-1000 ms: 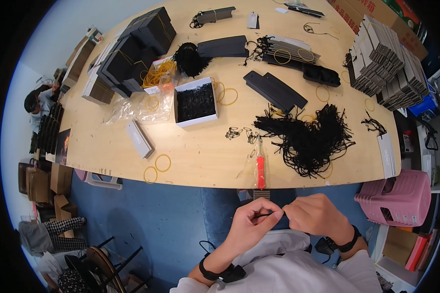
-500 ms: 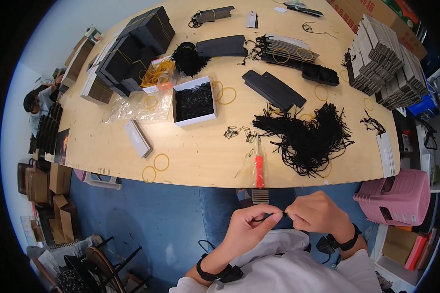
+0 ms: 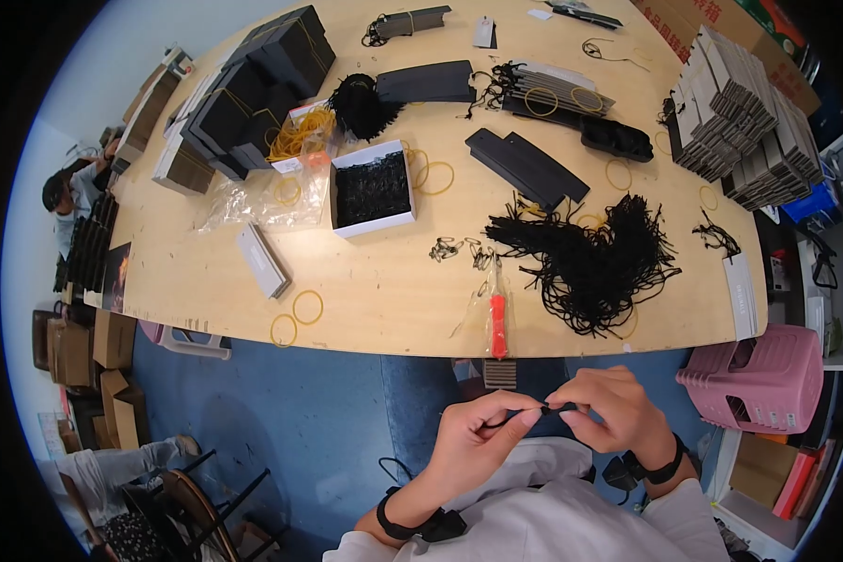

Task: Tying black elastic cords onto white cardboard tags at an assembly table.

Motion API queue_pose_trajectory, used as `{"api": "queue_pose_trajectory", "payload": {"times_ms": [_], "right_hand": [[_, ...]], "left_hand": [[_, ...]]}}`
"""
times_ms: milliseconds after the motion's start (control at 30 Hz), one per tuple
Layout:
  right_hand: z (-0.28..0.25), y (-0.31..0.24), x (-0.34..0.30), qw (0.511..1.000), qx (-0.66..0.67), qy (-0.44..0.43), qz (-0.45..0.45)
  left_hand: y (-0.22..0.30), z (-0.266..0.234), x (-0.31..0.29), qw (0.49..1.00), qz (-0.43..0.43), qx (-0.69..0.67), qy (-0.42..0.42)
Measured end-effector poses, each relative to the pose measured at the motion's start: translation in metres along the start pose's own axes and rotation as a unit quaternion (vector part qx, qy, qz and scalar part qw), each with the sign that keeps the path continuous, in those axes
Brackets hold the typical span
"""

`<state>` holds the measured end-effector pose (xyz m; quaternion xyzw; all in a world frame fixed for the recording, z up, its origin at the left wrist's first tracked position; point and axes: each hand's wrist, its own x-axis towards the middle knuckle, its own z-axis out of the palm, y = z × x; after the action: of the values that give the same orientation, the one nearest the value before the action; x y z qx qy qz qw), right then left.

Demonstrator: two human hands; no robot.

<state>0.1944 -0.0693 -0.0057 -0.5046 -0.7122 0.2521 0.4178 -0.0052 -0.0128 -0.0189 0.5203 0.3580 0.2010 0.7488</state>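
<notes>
Bright, soft light falls evenly, while fisheye distortion bows the table (image 3: 375,304).

Black strand (image 3: 562,407) — red handle (image 3: 497,328), yellow bands (image 3: 302,136), pink stool (image 3: 779,375)

Holding left hand (image 3: 470,431) and right hand (image 3: 620,412) close together at near side, both in a thumb-to-finger pinch, tips nearly meeting. Slanting left forearm (image 3: 370,528) and right forearm (image 3: 686,470) inward from near edge.
</notes>
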Motion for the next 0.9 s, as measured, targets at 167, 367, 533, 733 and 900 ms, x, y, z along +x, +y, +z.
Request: {"api": "queue_pose_trajectory", "payload": {"times_ms": [167,367,533,733,900], "right_hand": [[0.003,-0.002,0.0,1.0,0.007,0.015,-0.016],[0.004,-0.006,0.002,0.997,-0.028,0.041,-0.053],[0.005,-0.003,0.001,0.992,-0.078,0.043,-0.092],[0.005,-0.003,0.0,0.983,-0.148,0.033,-0.103],[0.004,0.0,0.0,0.984,-0.131,0.057,-0.11]], "left_hand": [[0.004,0.002,-0.002,1.0,0.018,0.007,0.002],[0.007,0.006,-0.004,0.996,0.075,0.034,0.029],[0.008,0.009,-0.003,0.987,0.117,0.096,0.046],[-0.001,0.012,-0.001,0.995,0.085,0.043,0.041],[0.001,0.012,-0.003,0.999,0.045,-0.005,0.016]]}}
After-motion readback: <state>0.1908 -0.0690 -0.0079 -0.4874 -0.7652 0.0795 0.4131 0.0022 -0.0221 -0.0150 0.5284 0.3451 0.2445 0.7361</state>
